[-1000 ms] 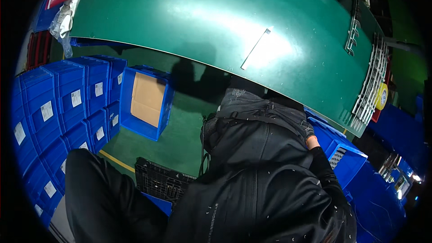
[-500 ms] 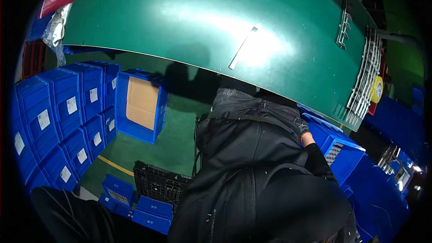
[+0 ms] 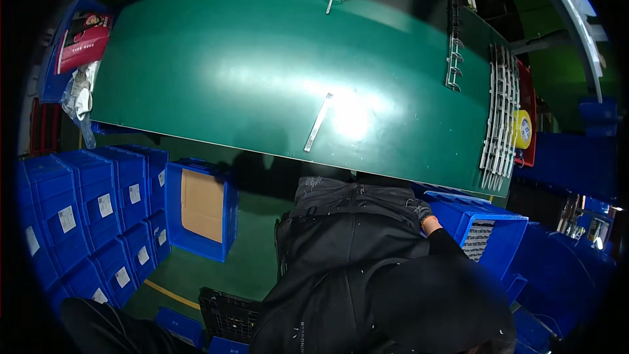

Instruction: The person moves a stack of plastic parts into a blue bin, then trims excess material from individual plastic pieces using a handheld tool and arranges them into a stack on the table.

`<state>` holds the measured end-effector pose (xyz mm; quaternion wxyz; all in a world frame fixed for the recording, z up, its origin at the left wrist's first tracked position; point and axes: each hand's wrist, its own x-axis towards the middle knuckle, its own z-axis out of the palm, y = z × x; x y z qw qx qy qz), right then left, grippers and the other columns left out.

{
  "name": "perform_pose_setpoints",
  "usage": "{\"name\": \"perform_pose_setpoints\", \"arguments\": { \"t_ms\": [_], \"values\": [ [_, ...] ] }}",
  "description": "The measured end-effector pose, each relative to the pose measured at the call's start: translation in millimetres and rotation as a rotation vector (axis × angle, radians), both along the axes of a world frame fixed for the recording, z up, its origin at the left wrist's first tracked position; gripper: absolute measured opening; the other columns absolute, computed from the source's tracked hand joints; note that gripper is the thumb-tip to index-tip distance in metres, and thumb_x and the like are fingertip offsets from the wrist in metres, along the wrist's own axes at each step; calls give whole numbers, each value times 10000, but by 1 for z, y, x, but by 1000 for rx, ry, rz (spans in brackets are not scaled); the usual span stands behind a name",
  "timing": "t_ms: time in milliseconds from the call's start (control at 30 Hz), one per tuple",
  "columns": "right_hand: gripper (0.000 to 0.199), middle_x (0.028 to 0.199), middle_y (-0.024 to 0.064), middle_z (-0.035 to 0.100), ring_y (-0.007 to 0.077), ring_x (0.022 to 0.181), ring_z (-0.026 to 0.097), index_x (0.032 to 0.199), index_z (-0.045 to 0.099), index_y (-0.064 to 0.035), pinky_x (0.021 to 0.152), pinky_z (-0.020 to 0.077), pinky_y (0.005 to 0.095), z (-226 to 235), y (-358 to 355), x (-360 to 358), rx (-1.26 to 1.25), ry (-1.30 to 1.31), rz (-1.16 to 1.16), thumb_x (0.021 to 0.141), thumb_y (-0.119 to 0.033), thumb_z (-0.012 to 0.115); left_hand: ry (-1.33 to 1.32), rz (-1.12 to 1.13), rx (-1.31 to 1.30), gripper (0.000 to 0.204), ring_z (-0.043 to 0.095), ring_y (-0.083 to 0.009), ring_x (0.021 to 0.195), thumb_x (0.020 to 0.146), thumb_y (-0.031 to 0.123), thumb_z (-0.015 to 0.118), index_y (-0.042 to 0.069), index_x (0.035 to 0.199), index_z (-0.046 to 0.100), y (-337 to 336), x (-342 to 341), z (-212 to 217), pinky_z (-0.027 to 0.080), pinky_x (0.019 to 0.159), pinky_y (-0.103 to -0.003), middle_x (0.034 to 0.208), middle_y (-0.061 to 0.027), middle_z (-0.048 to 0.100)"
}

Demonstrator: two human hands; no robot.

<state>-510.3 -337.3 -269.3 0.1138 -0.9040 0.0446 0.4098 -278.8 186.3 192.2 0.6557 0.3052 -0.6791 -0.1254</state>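
Observation:
My right hand, in a dark glove with an orange cuff, rests against my dark trousers at the hip. Its fingers lie along the cloth, with nothing visible in them, though they are small and dark here. My left hand does not show; a dark cloth shape juts in at the lower left. In front of me is a green-topped table. A thin, pale metallic strip lies near its close edge, slanting, touched by neither hand.
Long slatted metallic parts sit side by side at the table's right end, by a yellow roll. Toothed rails lie farther back. Stacked blue crates, a cardboard-lined crate and a black pallet stand left. Another blue crate is right.
The view has tilted up, so the table sits lower in the picture and another toothed rail shows at the top. My right hand stays by my hip; the strip lies unmoved on the table.

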Motion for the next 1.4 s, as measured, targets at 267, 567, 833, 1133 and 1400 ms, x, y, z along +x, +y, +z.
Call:
{"name": "perform_pose_setpoints", "arguments": {
  "t_ms": [267, 567, 833, 1133, 1400],
  "values": [
    [406, 1084, 150, 589, 324, 992, 559, 1073, 600, -139, 827, 441, 370, 23, 29, 28, 76, -19, -111, 831, -427, 448, -29, -56, 2, 524, 493, -264, 1080, 849, 492, 480, 50, 1129, 455, -18, -2, 1, 369, 894, -408, 1208, -143, 472],
    [462, 984, 181, 610, 364, 939, 566, 945, 638, -90, 786, 453, 429, 87, 62, 55, 92, -66, -388, 737, -493, 551, -9, -88, 35, 462, 511, -244, 1060, 866, 473, 469, 77, 1098, 518, -18, -6, 15, 373, 883, -394, 1183, -116, 513],
    [334, 1011, 141, 610, 316, 973, 559, 949, 647, -104, 820, 442, 382, 87, 43, 32, 113, -250, -411, 828, -372, 489, 1206, 967, 164, 419, 528, -226, 1042, 882, 457, 459, 102, 1071, 574, 58, -26, -80, 377, 873, -381, 1162, -93, 550],
    [400, 1121, 160, 569, 301, 1096, 503, 1148, 551, -101, 928, 392, 363, 82, 52, 74, 8, 28, -155, 857, -348, 434, 1939, 932, 1622, 381, 557, -152, 743, 865, 428, 503, 73, 970, 593, 56, -236, -398, 429, 663, -323, 867, -31, 616],
    [412, 1151, 157, 554, 295, 1086, 509, 1186, 526, -119, 914, 404, 362, 59, 62, 61, 47, 188, -350, 862, -348, 417, 1823, 881, 1676, 374, 558, -149, 729, 866, 424, 504, 73, 960, 594, 27, -169, -388, 429, 650, -318, 849, -30, 615]
  ]
}}
